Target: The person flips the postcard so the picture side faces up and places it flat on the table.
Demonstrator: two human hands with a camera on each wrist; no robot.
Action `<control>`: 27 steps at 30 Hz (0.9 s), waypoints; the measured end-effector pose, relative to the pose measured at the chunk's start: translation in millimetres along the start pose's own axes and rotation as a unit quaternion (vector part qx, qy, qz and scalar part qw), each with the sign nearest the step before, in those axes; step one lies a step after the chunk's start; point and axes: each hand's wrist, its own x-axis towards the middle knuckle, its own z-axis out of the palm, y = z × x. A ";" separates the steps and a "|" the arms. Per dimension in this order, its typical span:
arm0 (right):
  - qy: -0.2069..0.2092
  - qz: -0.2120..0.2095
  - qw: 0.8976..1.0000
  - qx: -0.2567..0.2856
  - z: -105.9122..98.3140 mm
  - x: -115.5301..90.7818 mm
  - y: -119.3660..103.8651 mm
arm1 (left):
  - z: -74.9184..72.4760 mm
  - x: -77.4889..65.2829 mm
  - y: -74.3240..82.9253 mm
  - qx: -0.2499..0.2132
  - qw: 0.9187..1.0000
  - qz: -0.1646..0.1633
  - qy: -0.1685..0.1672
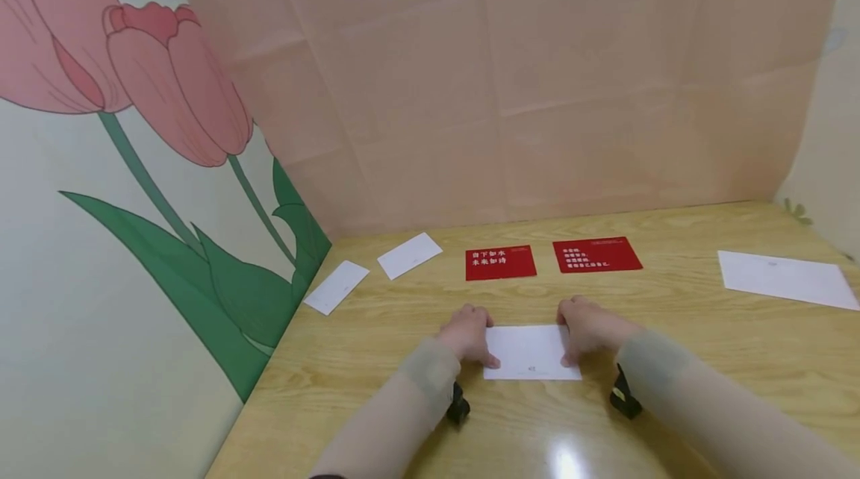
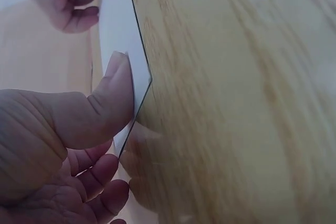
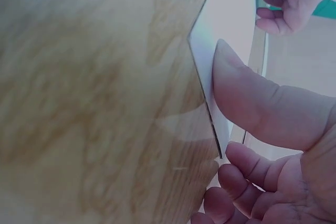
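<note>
A white card [image 1: 532,352] with a small mark near its front edge is at the middle of the table, between both hands. My left hand [image 1: 468,335] holds it by its left edge. In the left wrist view the left thumb [image 2: 116,103] lies on the card's white face, the other fingers curled beside the edge. On the opposite edge my right hand [image 1: 591,327] grips the card in the same manner. The right wrist view shows the right thumb [image 3: 252,95] on the face, with curled fingers [image 3: 236,187] by the edge. Whether the card is slightly raised, I cannot tell.
Beyond the hands lie two red cards with white writing, one left [image 1: 500,264] and one right [image 1: 598,255]. Two white cards, a nearer one [image 1: 336,287] and a farther one [image 1: 410,255], lie at the left. A larger white card [image 1: 786,279] is at the right. A pinkish cloth [image 1: 537,91] hangs behind the table.
</note>
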 end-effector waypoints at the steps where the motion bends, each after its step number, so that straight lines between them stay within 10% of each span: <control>1: -0.001 0.002 1.000 0.000 -0.2 0.5 0.0 | 0.2 0.7 0.1 0.001 1.000 -0.004 0.001; 27: 0.020 -0.014 0.999 0.044 5.3 -7.8 2.0 | 4.3 -9.2 -3.8 -0.034 0.999 0.000 0.025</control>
